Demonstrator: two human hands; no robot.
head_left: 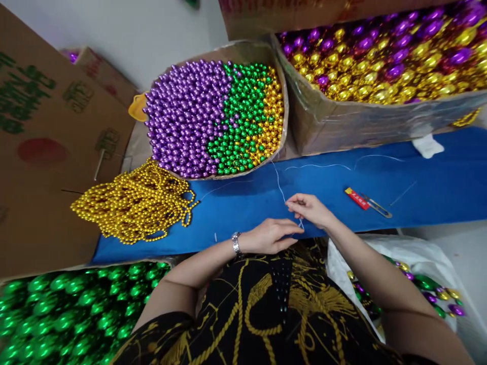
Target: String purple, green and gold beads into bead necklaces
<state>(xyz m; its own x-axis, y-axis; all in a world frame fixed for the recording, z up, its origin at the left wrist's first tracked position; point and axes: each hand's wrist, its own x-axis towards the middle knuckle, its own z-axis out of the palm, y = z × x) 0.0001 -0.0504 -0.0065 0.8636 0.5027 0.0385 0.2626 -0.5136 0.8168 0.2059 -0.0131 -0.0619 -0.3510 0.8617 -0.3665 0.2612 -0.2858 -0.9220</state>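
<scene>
A thin white thread [279,185] runs down from the front edge of a carton of small shiny beads to my fingers. My right hand [311,209] pinches it between thumb and fingertips. Just below and to the left, my left hand [271,236], a metal-band watch [236,244] on its wrist, has its fingers pressed together at a small loop of the thread. That loop shows between the two hands. The carton's purple beads [186,116], green beads [243,121] and gold beads [273,119] sit in separate patches.
Gold bead strands [133,205] lie at the left of the blue table cover [319,185]. A red-and-yellow packet [356,198] and a small cutter [379,208] lie at right. A large carton [342,121] holds bigger beads. Large green beads [72,314] fill a box lower left; a white bag [422,253] stands lower right.
</scene>
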